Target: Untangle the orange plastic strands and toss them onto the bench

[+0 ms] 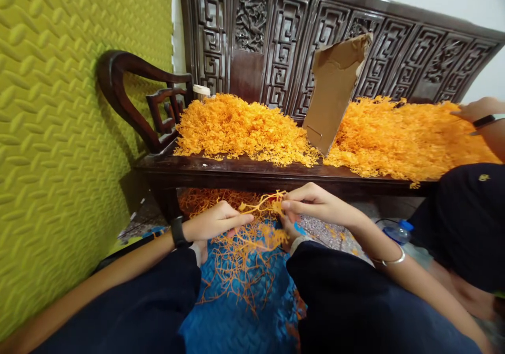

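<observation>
An orange branching plastic sprig (pixel 259 205) stretches between my two hands, just below the front edge of the bench. My left hand (pixel 221 221) is closed, thumb and fingers pinching the sprig's left part. On the other side, my right hand (pixel 311 204) pinches its right end, where small frilly bits bunch at the fingertips. Below my hands, thin bare orange stems (pixel 246 270) lie tangled on a blue sheet (pixel 221 325) between my legs. Another orange frilly cluster (pixel 270 236) hangs or lies under my right hand; which of the two I cannot tell.
On the dark wooden bench (pixel 236 171) lie a left heap of orange frilly pieces (pixel 240 125) and a right heap (pixel 402 135), with an upright cardboard piece (pixel 335 88) between them. A co-worker's hand (pixel 483 111) reaches the right heap. A blue-capped bottle (pixel 398 232) stands right.
</observation>
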The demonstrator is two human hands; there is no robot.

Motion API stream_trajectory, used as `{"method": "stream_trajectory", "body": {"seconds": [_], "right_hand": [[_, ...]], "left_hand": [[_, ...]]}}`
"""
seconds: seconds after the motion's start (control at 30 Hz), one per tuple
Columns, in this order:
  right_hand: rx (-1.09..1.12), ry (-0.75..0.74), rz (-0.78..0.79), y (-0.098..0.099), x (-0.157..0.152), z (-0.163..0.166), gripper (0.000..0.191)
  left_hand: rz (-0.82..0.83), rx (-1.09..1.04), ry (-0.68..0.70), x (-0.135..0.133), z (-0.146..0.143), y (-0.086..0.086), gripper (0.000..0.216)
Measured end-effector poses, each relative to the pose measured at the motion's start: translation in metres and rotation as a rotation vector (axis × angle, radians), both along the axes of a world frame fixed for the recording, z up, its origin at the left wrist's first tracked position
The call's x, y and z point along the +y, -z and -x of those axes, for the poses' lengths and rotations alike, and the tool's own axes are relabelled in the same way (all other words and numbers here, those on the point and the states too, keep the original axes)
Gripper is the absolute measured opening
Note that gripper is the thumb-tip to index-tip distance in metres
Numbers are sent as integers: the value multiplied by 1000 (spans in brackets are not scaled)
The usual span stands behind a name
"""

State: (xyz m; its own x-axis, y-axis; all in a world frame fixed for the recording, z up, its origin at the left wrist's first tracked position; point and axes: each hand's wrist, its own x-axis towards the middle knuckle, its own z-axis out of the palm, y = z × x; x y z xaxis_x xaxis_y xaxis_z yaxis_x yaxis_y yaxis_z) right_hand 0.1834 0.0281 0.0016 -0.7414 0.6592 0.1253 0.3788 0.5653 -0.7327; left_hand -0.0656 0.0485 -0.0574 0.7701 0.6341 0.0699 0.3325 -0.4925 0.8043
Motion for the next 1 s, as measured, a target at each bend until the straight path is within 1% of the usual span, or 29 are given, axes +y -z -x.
{"method": "stream_trajectory", "body": {"seconds": [0.07, 0.17, 0.27, 0.33, 0.47, 0.5, 0.53, 0.63, 0.67, 0.73, 0.87, 1.0], "right_hand": [[-43, 13, 64, 2, -2, -8, 41], [-103, -8, 136, 9, -2, -14, 42], [-114, -26, 147, 15, 0, -22, 42], [-101, -11, 148, 15, 0, -30, 44], [21, 144, 65, 10, -5, -46, 45], [38, 134, 66, 9, -7, -47, 43], [34, 88, 94, 9, -8, -47, 40], [-22, -142, 239, 10, -12, -36, 35], [-31, -197, 261, 10, -12, -30, 34], [-31, -258, 245, 10, -12, -16, 30], [-23, -252, 144, 15, -8, 10, 28], [11, -172, 37, 30, -2, 29, 27]], "left_hand": [[16, 47, 48, 0, 0, 1, 55], [20, 83, 80, 1, -1, 1, 55], [-1, 84, 112, 1, -2, 1, 55], [1, 81, 125, 1, -1, 0, 56], [12, 50, 54, 2, 4, -1, 57], [8, 40, 26, 2, 4, 0, 57], [0, 33, -2, 3, 4, 0, 58], [-41, 24, -84, 4, 0, 2, 59], [-51, 31, -105, 4, -3, 2, 60], [-58, 49, -120, 5, -9, 2, 60], [-86, 49, -114, 5, -19, 2, 60], [-93, 23, -137, 7, -20, 3, 58]]}}
